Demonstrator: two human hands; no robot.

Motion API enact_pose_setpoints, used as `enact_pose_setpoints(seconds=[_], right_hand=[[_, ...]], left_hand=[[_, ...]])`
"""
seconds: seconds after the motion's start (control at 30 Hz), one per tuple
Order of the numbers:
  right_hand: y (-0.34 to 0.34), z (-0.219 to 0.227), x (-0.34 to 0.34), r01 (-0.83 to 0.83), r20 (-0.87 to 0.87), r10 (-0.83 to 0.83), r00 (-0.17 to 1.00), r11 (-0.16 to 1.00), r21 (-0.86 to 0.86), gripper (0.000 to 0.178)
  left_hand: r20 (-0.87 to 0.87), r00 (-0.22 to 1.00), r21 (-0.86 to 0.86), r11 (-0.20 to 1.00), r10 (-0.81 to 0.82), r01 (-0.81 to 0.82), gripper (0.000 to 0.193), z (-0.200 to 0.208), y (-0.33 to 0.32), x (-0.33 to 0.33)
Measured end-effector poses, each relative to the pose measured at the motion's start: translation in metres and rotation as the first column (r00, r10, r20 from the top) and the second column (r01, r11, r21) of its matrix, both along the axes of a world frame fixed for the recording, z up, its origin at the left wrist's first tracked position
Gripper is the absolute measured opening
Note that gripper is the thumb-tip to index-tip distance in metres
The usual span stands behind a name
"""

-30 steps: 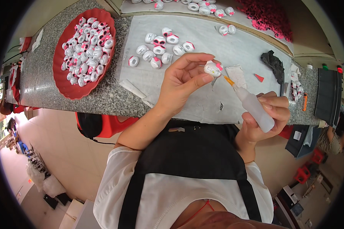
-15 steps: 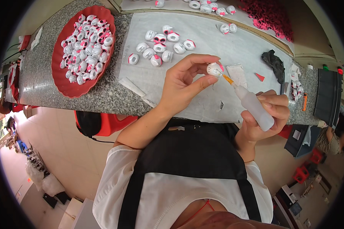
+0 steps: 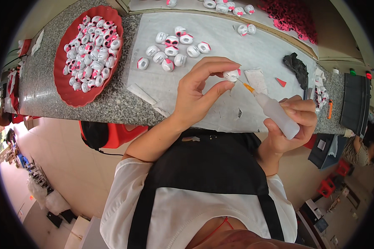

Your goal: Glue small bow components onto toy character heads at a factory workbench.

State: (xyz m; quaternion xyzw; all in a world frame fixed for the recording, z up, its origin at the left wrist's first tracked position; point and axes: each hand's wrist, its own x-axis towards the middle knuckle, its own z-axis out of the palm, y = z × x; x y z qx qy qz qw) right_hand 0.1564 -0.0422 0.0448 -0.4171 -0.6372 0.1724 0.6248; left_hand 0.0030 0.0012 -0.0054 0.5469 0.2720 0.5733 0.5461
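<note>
Between thumb and fingers, my left hand (image 3: 201,91) pinches a small white figurine head (image 3: 231,75) with a pink part, above the paper-covered worktop. My right hand (image 3: 293,122) is wrapped round a translucent white squeeze bottle (image 3: 278,114). Its orange nozzle (image 3: 249,87) carries a thin needle that points up and left, with the tip close by the head's lower right side. Whether the tip touches the head, I cannot tell. Several similar white and pink heads (image 3: 171,51) lie on the white paper (image 3: 220,39) beyond my left hand.
A red scalloped tray (image 3: 119,54) piled with heads stands at the left on the granite counter (image 3: 37,83). Pink pieces (image 3: 291,20) and more heads (image 3: 230,6) lie on a back ledge. A folded tissue (image 3: 257,81), a black crumpled bag (image 3: 296,68) and an orange pen (image 3: 330,110) sit toward the right.
The needle tip has drawn slightly away from the pink part, and the head has turned a little in my left fingers. My right hand and the bottle have shifted slightly right.
</note>
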Motion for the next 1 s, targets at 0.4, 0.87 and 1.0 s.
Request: enact_pose_setpoints(seconds=[0.4,0.87,1.0], right_hand=[[0.065,-0.004,0.049,-0.233,-0.213,0.137,0.968,0.811,-0.537,0.028],[0.197,-0.043,0.073,0.364,0.844,-0.217,0.491,0.931,0.028,0.018],[0.122,-0.001,0.036,0.069,0.191,0.059,0.980,0.797,-0.599,0.010]], left_hand=[[0.295,0.955,-0.266,0.959,-0.013,0.095,0.035,0.004,0.000,-0.006],[0.282,0.959,-0.288,0.950,-0.039,0.124,0.034,0.007,-0.003,-0.005],[0.297,0.954,-0.250,0.961,-0.043,0.121,0.032,0.007,0.000,-0.006]])
